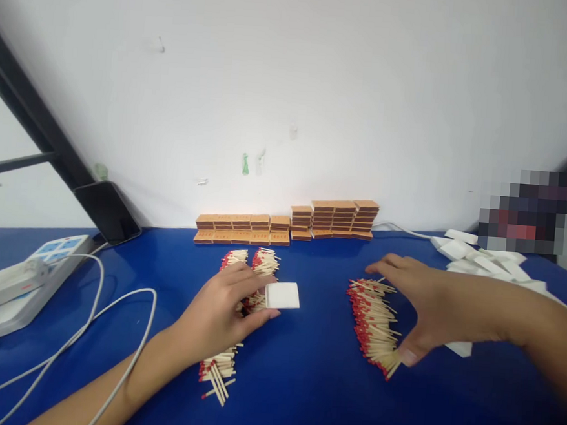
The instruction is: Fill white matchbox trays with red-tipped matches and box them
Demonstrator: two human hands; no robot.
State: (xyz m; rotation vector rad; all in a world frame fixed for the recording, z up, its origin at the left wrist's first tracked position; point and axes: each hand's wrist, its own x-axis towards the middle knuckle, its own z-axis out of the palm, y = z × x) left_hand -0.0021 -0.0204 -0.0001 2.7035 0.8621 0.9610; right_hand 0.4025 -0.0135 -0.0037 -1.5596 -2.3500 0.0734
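My left hand (220, 315) pinches a small white box tray (282, 295) between thumb and fingers, above a long row of red-tipped matches (228, 348) on the blue table (300, 395). My right hand (422, 306) is spread over a second pile of red-tipped matches (371, 322), with the fingers arched and the thumb resting at the pile's near end. It holds nothing that I can see. A white piece (459, 348) lies just under the right wrist.
Stacks of orange matchbox sleeves (287, 224) line the wall. A heap of white trays (484, 260) lies at the right. At the left are a power strip (11, 281) with white cables (111, 317) and a dark phone (107, 212) leaning on the wall.
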